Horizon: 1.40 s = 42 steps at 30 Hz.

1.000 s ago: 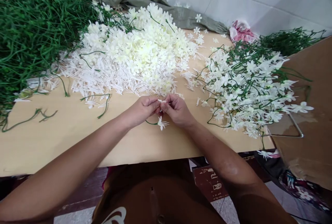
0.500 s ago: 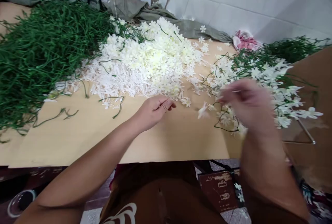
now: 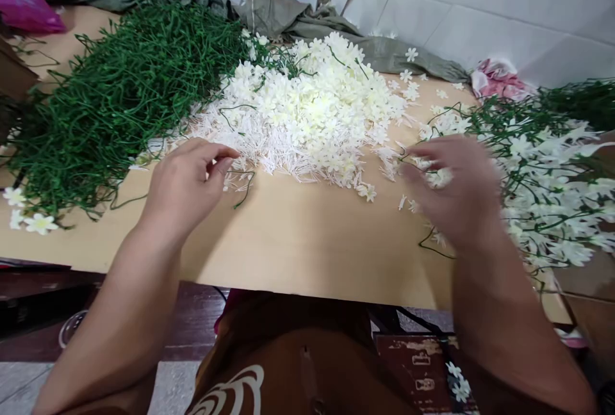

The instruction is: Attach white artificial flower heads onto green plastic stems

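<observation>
My left hand (image 3: 185,181) is over the table's left side, in front of the pile of green plastic stems (image 3: 144,75). Its thumb and fingertips are pinched together; whatever lies between them is too small to make out. Just right of those fingertips lies a loose green stem (image 3: 247,189). My right hand (image 3: 454,187), blurred by motion, is beside the right-hand flowers, its thumb and fingers apart. A thin green stem shows near its fingertips, and I see nothing firmly held. Between and beyond both hands spreads a heap of white artificial flowers (image 3: 307,107).
Stemmed white flowers (image 3: 552,191) lie massed at the right. A grey-green cloth (image 3: 375,50) runs along the tiled wall, with a pink and white cloth (image 3: 500,79) at its right end. A magenta bag (image 3: 26,2) sits at the far left. The tan tabletop's (image 3: 298,242) front edge is close to my body.
My left hand has moved left from the middle to near the green stems. The white flower by my right hand is gone from its spot. The view has turned slightly left.
</observation>
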Available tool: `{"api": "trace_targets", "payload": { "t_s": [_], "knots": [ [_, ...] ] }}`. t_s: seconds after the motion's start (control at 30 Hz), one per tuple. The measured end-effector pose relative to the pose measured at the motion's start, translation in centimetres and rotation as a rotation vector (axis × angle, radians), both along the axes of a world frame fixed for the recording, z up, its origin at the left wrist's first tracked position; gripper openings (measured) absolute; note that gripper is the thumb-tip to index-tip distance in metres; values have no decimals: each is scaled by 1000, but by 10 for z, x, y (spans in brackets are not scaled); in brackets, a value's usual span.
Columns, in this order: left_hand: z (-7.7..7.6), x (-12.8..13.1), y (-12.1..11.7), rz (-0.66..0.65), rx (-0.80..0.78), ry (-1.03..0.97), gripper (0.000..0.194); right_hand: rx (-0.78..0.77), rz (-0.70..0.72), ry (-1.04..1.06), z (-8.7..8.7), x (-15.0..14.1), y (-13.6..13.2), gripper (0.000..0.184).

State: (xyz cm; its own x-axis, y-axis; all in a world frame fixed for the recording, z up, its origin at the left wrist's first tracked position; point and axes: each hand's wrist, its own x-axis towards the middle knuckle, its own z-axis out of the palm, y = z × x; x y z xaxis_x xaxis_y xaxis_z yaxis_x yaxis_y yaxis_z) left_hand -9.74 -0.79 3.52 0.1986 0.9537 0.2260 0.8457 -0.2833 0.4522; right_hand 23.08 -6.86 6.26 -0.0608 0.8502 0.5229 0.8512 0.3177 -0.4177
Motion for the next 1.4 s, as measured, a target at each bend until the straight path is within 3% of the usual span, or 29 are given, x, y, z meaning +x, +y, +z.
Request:
{"api": "trace_targets", "payload": {
  "t_s": [0.1,0.2,0.27,0.37,0.57,0.63,0.77,0.9,1.17,1.3,1.4],
  "knots": [
    [-3,-3,-3,17,-23,45,28,-251,200,-308,-34,-62,36,15],
    [-7,3,-7,6,-59,48,29,-402,195,-498,-56,-104,56,18],
    [-8,7,-8,-11,-76,63,30,-420,171,-526,-63,-110,59,23],
    [-8,14,-6,-65,-100,105,30,-363,178,-409,-66,-94,54,23],
    [0,56,6,-231,-90,198,30,-207,110,111,-65,-51,42,8],
    [-1,76,12,-281,-73,220,31,-239,93,329,-64,-43,41,5],
    [-14,112,28,-329,-6,307,33,-367,104,694,-64,-33,41,15],
    [-26,129,42,-303,11,343,31,-401,96,803,-66,-26,41,6],
    [-19,125,46,-290,-17,287,26,-350,27,886,-71,-25,44,4],
    [-22,127,45,-344,-45,350,24,-357,65,984,-72,-26,45,7],
    [-21,128,45,-329,-38,276,17,-357,101,1045,-73,-28,45,11]
  ]
}}
